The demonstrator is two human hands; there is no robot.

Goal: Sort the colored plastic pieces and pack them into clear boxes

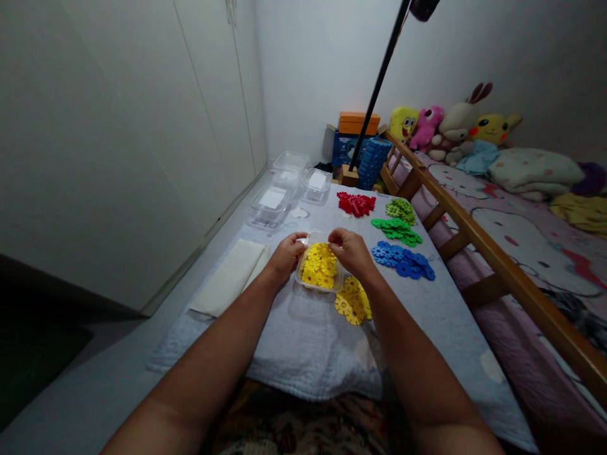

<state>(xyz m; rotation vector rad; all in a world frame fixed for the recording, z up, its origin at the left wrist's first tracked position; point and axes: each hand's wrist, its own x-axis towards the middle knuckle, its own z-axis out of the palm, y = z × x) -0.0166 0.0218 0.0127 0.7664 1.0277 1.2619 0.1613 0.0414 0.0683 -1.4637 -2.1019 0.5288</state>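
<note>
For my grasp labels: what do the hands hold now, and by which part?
A clear box of yellow pieces, by its far rim: the left hand at the left corner, the right hand at the right corner.

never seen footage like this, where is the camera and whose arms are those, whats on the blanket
No machine here: the single camera sits on a person's head, looking down, so both bare arms are the wearer's own. The left hand and right hand each grip the rim of a clear plastic tub holding flat yellow snowflake-shaped plastic pieces; more yellow pieces lie beside it. On the pale blue quilted blanket lie separate piles of red pieces, green pieces and blue pieces, with empty clear tubs farther off.
</note>
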